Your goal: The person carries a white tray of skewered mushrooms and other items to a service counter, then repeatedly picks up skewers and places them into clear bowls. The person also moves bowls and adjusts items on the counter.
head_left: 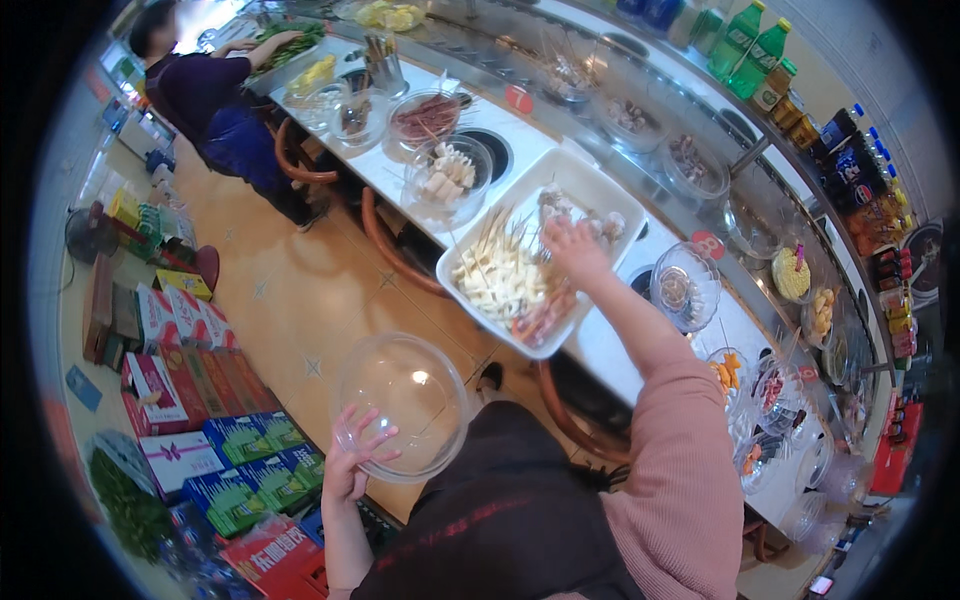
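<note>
My left hand (358,454) holds a clear plastic bowl (401,405) by its lower left side, above the tiled floor. The bowl looks empty. My right hand (571,251) is over a white rectangular tray (454,281), its fingers spread and blurred among skewered food. Whether it touches or grips a skewer, I cannot tell. Pale skewered pieces (499,281) fill the tray's left part, greyish skewered pieces (559,202) lie at the far side, and reddish ones (536,319) near the front corner.
Bowls of skewers (448,184) stand further left on the white counter (536,150). Nested clear dishes (675,285) sit right of the tray. A glass-fronted display, bottles (757,60), wooden chairs (386,240) and stacked cartons (255,480) surround me. Another person (202,97) handles leafy greens (289,49) at the far left.
</note>
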Demonstrator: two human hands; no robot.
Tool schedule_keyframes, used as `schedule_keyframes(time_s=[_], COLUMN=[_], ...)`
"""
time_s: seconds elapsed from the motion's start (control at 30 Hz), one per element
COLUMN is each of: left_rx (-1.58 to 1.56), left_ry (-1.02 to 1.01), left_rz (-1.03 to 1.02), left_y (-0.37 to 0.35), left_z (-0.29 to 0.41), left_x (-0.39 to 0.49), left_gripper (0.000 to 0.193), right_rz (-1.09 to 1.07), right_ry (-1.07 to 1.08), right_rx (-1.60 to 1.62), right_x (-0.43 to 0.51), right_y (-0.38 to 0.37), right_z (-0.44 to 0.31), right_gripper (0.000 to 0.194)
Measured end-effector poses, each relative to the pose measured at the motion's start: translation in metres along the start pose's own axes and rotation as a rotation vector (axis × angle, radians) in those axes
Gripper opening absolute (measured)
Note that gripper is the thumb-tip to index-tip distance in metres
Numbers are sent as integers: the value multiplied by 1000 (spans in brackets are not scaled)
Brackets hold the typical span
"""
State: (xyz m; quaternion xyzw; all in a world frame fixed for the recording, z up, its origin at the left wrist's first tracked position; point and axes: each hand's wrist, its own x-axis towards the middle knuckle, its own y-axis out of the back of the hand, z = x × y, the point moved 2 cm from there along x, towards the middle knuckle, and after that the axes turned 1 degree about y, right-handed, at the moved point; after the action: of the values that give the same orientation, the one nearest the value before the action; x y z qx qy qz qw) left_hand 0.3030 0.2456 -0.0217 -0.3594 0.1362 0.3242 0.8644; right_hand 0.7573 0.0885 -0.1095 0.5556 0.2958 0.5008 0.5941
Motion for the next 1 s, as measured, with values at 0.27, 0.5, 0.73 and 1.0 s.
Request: schedule_keyframes(time_s=[0.27, 0.5, 0.73, 1.0], left_rx=[-34, -2, 145, 512], left_ry=[-13, 56, 191, 269], left_rz=[-32, -171, -281, -515], left_y=[-20, -47, -76, -114], left_z=[54, 74, 88, 120], left_x=[92, 168, 242, 327], left_gripper=[75, 73, 76, 80], right_rz=[-102, -2, 395, 442], right_ry=[131, -257, -747, -761], right_rx=[337, 509, 1120, 1399], right_x=[32, 34, 63, 104], right_y=[-7, 17, 85, 227], right_z=[17, 55, 91, 91], right_gripper=[14, 17, 12, 18])
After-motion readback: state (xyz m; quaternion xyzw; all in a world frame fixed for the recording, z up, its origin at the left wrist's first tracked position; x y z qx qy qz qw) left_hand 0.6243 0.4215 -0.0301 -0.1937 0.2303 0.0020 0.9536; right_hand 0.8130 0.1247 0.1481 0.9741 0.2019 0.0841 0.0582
